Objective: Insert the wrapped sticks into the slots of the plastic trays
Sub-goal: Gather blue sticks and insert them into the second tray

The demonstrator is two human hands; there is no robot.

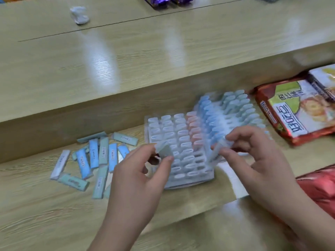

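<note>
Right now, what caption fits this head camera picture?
Left hand pinches one stick, right hand another stick, over the plastic tray; loose sticks lie beside.

We see pale blue and grey-green sticks [94, 160] left of left hand [137, 182]. White tray [181, 127] ahead has one red column and several blue. Red-and-yellow packet [293, 113] past right hand [253, 156]. Light woodgrain table [36, 214].

Blur smears the stick [215, 153] in my right grip [253, 156] and the tray [233, 110] behind it; the purple packet [163, 0] is cropped.

Left grip [137, 178] pinches one stick [164, 150], right grip [253, 156] another stick [215, 153], over the near tray [181, 140]. Loose sticks [94, 160] litter the desk [45, 214].
</note>
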